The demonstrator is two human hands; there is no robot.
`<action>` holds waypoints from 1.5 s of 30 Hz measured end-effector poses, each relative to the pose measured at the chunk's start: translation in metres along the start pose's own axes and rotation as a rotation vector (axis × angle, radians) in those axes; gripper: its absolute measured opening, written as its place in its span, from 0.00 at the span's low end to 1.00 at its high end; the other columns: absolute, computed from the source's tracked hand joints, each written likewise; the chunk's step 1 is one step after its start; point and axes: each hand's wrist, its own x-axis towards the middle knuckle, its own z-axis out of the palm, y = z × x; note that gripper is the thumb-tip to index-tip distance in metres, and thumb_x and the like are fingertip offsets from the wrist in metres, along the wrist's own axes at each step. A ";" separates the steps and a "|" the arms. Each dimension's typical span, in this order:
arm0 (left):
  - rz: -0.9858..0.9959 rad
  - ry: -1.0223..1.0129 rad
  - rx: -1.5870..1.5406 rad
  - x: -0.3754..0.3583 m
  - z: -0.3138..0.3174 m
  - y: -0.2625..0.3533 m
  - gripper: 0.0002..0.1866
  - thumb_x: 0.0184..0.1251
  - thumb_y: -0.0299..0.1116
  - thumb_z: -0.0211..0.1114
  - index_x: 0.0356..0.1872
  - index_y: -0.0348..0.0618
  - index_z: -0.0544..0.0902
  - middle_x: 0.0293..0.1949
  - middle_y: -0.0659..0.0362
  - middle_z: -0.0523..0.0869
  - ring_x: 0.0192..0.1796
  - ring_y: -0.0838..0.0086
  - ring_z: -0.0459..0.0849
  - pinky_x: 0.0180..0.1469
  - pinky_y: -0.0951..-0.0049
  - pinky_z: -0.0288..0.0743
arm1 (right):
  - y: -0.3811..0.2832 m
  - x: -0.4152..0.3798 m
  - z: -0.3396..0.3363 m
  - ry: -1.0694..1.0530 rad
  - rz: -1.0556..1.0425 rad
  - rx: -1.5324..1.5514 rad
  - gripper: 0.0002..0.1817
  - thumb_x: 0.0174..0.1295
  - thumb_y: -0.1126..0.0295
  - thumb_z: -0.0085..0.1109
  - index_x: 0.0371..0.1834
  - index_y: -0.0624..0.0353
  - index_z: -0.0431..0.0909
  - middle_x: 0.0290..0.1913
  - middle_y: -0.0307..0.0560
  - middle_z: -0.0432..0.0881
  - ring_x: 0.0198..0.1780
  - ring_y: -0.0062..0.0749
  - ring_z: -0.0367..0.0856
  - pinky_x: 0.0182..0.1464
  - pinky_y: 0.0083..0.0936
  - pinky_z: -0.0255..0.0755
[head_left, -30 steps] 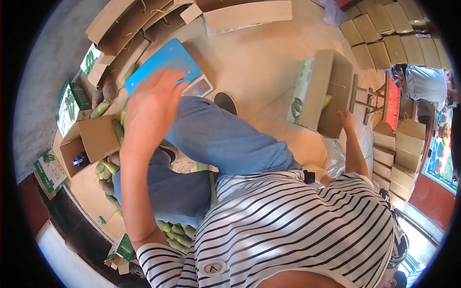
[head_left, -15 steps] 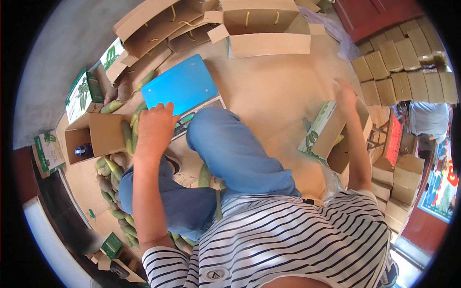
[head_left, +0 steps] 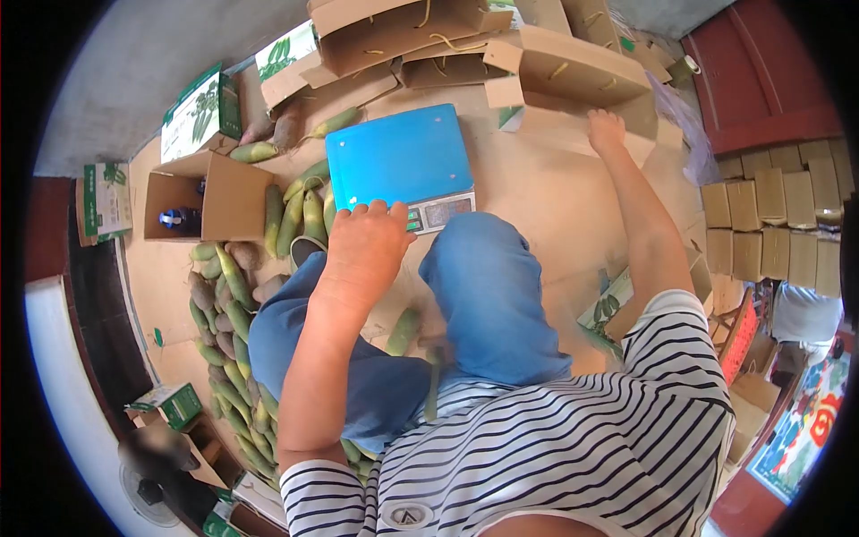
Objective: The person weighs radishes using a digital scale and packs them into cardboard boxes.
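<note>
My left hand [head_left: 369, 242] rests with its fingers over the near left edge of the blue-topped scale [head_left: 401, 157]. My right hand [head_left: 608, 132] reaches forward to the near flap of an open cardboard box [head_left: 582, 80] with rope handles. Its fingers are at the flap's edge; their grip is too small to make out. Green radishes [head_left: 313, 219] lie left of the scale. Beside my right forearm stands a box with a green and white printed side [head_left: 608, 309].
A heap of radishes [head_left: 234, 358] lies on the left floor near an open box [head_left: 237, 201] holding a blue-capped bottle [head_left: 181, 219]. Stacked cartons [head_left: 774, 210] stand at the right, near another person [head_left: 805, 313]. A blurred person [head_left: 161, 456] is at the lower left.
My right hand has moved from above the printed box at the right to the open box in front. My left hand has stayed at the scale. The view has turned to the left.
</note>
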 end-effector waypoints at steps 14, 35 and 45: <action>0.051 0.019 0.031 -0.006 0.000 0.010 0.13 0.58 0.40 0.66 0.35 0.40 0.77 0.30 0.54 0.81 0.37 0.61 0.82 0.40 0.63 0.73 | -0.023 -0.181 -0.017 -0.158 -0.211 0.496 0.16 0.56 0.61 0.62 0.45 0.55 0.75 0.42 0.51 0.80 0.46 0.46 0.79 0.45 0.38 0.74; 0.062 0.017 0.037 -0.007 0.026 0.021 0.08 0.60 0.30 0.58 0.38 0.43 0.81 0.35 0.55 0.83 0.40 0.62 0.83 0.42 0.62 0.72 | -0.216 -0.109 -0.197 0.108 -0.892 0.497 0.14 0.56 0.64 0.60 0.43 0.56 0.74 0.40 0.50 0.81 0.43 0.50 0.79 0.41 0.41 0.73; 0.041 0.026 0.028 -0.011 0.028 0.016 0.08 0.58 0.30 0.58 0.37 0.44 0.82 0.35 0.56 0.84 0.41 0.62 0.83 0.40 0.64 0.72 | -0.249 -0.112 -0.231 0.241 -0.988 0.682 0.22 0.58 0.63 0.61 0.55 0.55 0.74 0.49 0.49 0.79 0.50 0.41 0.77 0.51 0.35 0.71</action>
